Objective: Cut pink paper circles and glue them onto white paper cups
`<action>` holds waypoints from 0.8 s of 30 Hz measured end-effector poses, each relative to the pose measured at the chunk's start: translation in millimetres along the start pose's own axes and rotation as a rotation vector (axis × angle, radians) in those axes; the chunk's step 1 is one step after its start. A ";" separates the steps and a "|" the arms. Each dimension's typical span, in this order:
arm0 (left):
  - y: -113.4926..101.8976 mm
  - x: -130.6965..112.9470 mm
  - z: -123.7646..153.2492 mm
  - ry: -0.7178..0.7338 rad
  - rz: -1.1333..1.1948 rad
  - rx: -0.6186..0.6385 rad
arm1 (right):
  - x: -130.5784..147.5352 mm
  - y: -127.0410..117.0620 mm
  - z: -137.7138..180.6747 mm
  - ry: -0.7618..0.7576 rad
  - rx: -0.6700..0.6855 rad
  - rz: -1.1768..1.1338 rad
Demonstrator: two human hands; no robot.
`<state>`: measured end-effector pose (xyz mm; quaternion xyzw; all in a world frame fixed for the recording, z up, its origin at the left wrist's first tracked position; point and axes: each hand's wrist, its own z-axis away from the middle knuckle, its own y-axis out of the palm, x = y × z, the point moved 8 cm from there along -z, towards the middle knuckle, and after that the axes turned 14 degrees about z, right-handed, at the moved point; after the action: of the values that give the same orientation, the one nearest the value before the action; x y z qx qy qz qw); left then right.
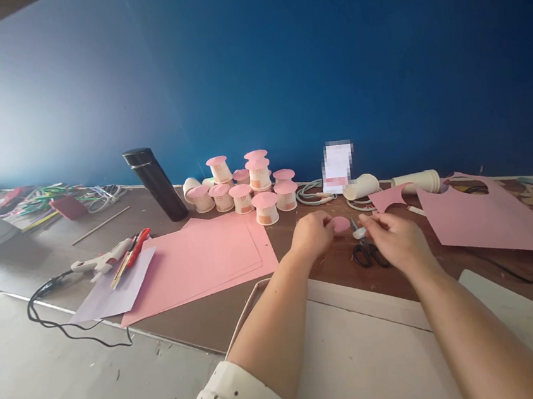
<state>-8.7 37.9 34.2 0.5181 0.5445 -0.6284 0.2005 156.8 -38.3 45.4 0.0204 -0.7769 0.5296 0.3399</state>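
Both hands meet at frame centre over the bench [241, 316]: left hand [312, 234] pinches a pink paper disc [341, 224], right hand [393, 237] (fingers curled, empty) beside black scissors [366, 254].

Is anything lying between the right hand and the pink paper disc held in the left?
Nothing visible blocks it. The left hand holds the pink disc; the right hand is just beside it, with scissors lying below the gap.

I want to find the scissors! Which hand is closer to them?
Right. The right hand hovers just above and beside the black scissors, nearly touching. The left hand is farther away to their left, fingers on a small pink paper circle.
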 end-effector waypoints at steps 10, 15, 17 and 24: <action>-7.2 -33.7 8.4 0.243 0.087 -0.089 | -11.1 30.4 6.3 0.230 0.239 -0.564; -10.8 -10.8 0.8 0.010 0.472 -0.128 | -5.4 21.2 5.8 0.157 0.144 -0.594; -3.8 8.7 -2.3 -0.199 0.746 -0.105 | -1.9 16.1 5.8 0.093 0.105 -0.526; 15.6 31.1 -1.3 -0.491 1.266 -0.047 | 14.2 1.0 9.8 -0.100 -0.049 -0.224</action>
<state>-7.3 43.7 -0.1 0.5749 0.0885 -0.4775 0.6585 140.5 -41.5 50.3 0.1251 -0.7986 0.4674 0.3580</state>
